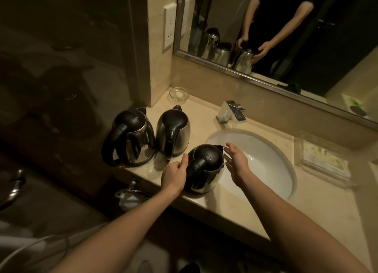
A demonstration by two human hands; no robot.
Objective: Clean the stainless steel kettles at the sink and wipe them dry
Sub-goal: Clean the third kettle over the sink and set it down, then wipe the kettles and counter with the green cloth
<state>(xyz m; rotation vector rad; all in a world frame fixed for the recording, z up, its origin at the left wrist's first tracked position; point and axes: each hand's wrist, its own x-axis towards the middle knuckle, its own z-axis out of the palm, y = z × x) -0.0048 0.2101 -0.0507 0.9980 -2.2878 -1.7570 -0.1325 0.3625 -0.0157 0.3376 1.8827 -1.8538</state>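
A beige surface (pixel 204 113) is shown with a white sink basin (pixel 266 156) sunk into it. The near kettle (pixel 204 170), its black lid beaded with water, is stood at the basin's left rim. Its handle side is gripped by the left hand (pixel 174 175), fingers curled. The right hand (pixel 237 162) is held spread, fingers straight, just beside the spout. A middle kettle (pixel 173 133) and a left kettle (pixel 131 137) are stood farther left. A faucet (pixel 231 112) is mounted beyond the basin.
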